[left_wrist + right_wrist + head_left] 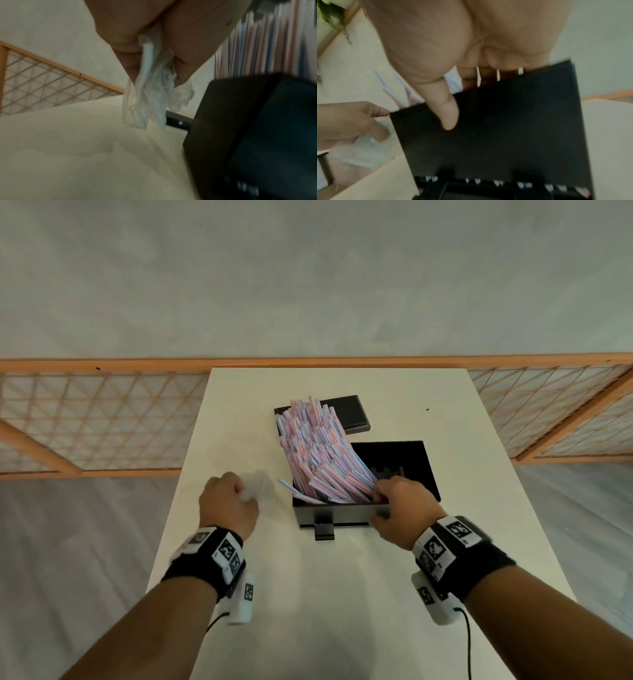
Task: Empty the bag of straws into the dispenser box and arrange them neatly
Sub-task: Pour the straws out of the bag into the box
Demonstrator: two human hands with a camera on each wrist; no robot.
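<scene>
White surface (342,594), straws (318,446) leaning out the dispenser box (404,463) far-left. My left hand (227,501) fingers clutch the empty bag (258,484); right hand (404,508) clamps the near wall. Next I'd drop the bag and level them.

Bag (257,485) thin clear plastic; box (334,513) matt blk; straws (318,446) paper-wrapped.
</scene>
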